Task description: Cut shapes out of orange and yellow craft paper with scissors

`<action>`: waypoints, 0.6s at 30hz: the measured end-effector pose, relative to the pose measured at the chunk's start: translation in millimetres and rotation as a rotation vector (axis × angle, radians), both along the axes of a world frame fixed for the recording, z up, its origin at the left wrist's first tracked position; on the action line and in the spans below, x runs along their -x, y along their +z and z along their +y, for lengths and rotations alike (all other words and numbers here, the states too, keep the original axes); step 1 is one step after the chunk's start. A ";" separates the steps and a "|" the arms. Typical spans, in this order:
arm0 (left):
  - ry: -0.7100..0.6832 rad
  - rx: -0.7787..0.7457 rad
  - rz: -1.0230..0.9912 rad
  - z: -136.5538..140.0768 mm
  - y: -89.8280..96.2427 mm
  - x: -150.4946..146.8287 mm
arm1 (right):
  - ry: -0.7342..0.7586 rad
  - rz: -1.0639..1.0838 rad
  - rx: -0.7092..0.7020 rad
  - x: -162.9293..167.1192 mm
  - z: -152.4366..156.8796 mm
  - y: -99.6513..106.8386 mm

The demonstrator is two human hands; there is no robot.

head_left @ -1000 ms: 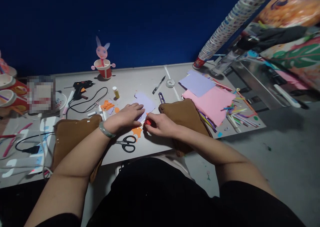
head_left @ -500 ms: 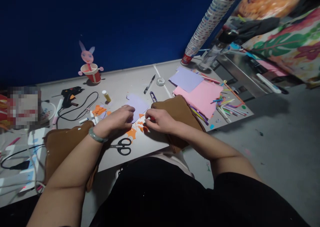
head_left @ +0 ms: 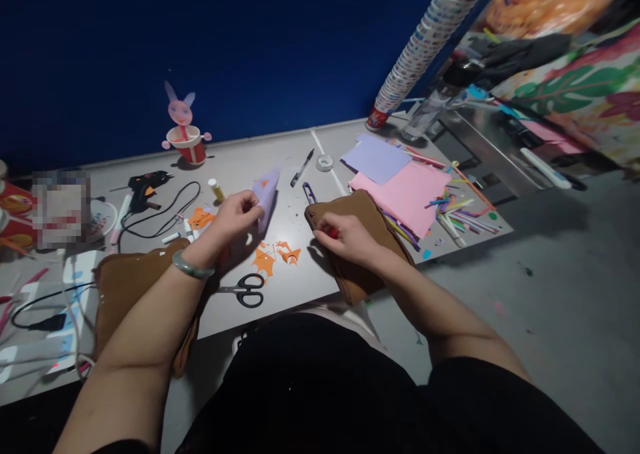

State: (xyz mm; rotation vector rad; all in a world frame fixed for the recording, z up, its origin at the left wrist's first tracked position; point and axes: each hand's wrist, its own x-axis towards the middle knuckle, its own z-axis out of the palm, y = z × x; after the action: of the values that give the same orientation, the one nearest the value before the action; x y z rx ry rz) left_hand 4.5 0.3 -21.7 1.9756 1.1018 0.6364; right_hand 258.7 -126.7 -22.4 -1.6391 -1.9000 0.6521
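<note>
My left hand (head_left: 234, 217) pinches a sheet of purple paper (head_left: 268, 195), tilted up off the table with a small orange piece showing on it. Curled above the brown pad (head_left: 353, 211), my right hand (head_left: 347, 237) has a small red thing (head_left: 333, 233) at its fingers, its kind too small to tell. Orange paper scraps (head_left: 265, 261) lie on the table between my hands. Black-handled scissors (head_left: 250, 290) rest near the front edge, their blades partly under my left arm. A glue stick (head_left: 216, 189) stands just beyond my left hand.
Behind stands a red paper-cup rabbit (head_left: 190, 149), with a black glue gun (head_left: 145, 191) and its cord nearby. A pen (head_left: 303, 167), tape roll (head_left: 325, 163) and box cutter (head_left: 309, 193) lie mid-table. Pink paper (head_left: 400, 191) and a tall cup stack (head_left: 420, 57) are at right.
The purple paper has been lifted off the table by my left hand and tilted upright. My right hand has drawn away to the right, leaving the orange scraps uncovered.
</note>
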 end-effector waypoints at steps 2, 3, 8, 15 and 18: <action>-0.040 0.002 -0.031 -1.2 -1.6 0.4 | 0.029 -0.007 0.017 9.0 3.0 1.2; -0.065 -0.063 -0.033 -3.1 -1.4 0.6 | 0.023 0.005 0.024 12.4 4.4 1.3; -0.473 -0.280 0.003 -24.0 9.8 -2.1 | -0.028 0.262 0.097 22.3 13.7 -5.9; -0.723 -0.177 0.134 -35.2 19.1 -7.5 | -0.149 0.183 0.000 20.4 27.1 -17.3; -0.566 -0.190 0.164 -20.4 10.7 -2.4 | -0.207 -0.041 -0.117 4.2 26.6 -11.4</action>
State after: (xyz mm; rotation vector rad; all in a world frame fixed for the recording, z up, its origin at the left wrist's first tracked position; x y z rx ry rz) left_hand 6.9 -20.1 -11.0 2.3956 0.5323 0.2839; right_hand 254.5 -100.1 -33.8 -1.7551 -1.7307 0.4185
